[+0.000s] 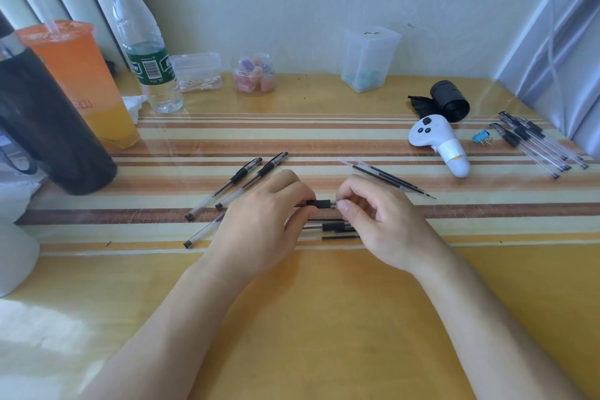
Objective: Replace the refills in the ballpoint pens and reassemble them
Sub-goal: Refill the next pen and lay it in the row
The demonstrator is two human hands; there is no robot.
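The left hand (259, 221) grips a pen (321, 204) by its barrel; the right hand (380, 221) pinches its tip above the tabletop (324, 318).

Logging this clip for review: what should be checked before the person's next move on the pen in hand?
1. Pen gripped at both ends: ok; left hand holds barrel, right hand pinches tip end.
2. Spare refills on table near right hand: ok.
3. Refill inside held pen: cannot tell, the hands cover it.
4. Tip fully tightened: cannot tell.
5. Loose parts under the hands complete: cannot tell, partly hidden.
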